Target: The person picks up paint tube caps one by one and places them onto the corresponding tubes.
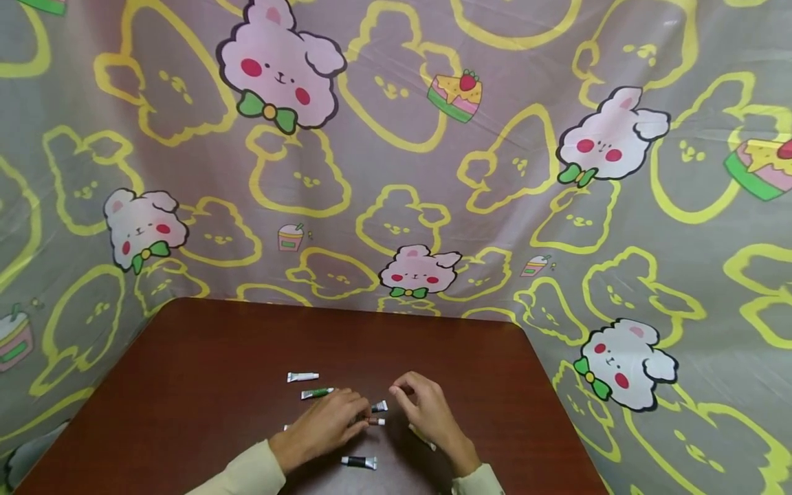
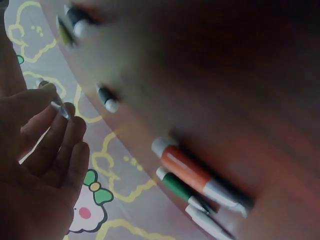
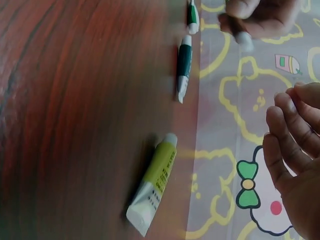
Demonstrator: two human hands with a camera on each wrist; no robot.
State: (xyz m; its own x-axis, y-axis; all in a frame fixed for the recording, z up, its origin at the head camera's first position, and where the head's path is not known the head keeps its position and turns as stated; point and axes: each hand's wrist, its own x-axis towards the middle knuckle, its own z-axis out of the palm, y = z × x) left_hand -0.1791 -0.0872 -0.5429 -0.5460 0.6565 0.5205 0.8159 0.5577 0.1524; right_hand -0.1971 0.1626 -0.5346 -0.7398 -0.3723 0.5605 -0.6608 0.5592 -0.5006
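Note:
My left hand (image 1: 331, 423) pinches a small brown paint tube (image 1: 375, 421) between thumb and fingers, above the table. Its white cap points right, and the tube's silver end shows in the left wrist view. Across from it, my right hand (image 1: 430, 412) is raised with fingers loosely bent and nothing visible in it. Under that hand lies a yellow-green paint tube (image 3: 159, 172), partly hidden in the head view. A dark teal paint tube (image 3: 184, 65) lies between the hands. Beside the left hand are an orange tube (image 2: 185, 167) and a green tube (image 1: 317, 393).
A white paint tube (image 1: 302, 377) lies behind the green one. Nearer the front, a black paint tube (image 1: 359, 462) lies between the forearms. The brown table (image 1: 247, 344) is bordered by a cartoon-printed curtain (image 1: 383, 158) at the back and sides.

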